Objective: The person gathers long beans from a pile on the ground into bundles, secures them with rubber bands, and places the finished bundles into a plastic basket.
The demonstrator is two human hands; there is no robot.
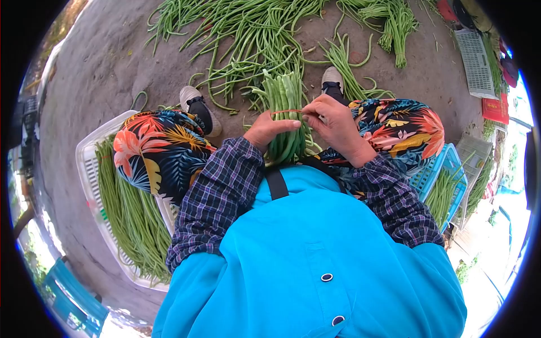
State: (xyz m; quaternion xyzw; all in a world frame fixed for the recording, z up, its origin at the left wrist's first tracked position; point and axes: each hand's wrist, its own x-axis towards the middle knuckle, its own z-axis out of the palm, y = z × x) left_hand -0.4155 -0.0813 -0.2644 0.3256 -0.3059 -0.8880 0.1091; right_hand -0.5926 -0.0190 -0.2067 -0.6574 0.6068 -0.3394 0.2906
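A thick bundle of long green beans [283, 97] stands between my knees, its trimmed-looking tops pointing away from me. My left hand [269, 128] grips the bundle from the left, thumb laid across its front. A thin orange-red band [288, 111] runs around the beans just above that thumb. At the right side of the bundle, my right hand [332, 125] pinches the band's end between thumb and fingers. The lower part of the bundle is partly hidden behind my left hand and the blue top.
Loose long beans [248, 50] spread over the ground [129, 62] ahead. A tied bunch [399, 39] lies farther right. A white crate [84, 149] of long beans stands left, a blue crate [457, 180] right. A white basket [476, 62] sits at the far right.
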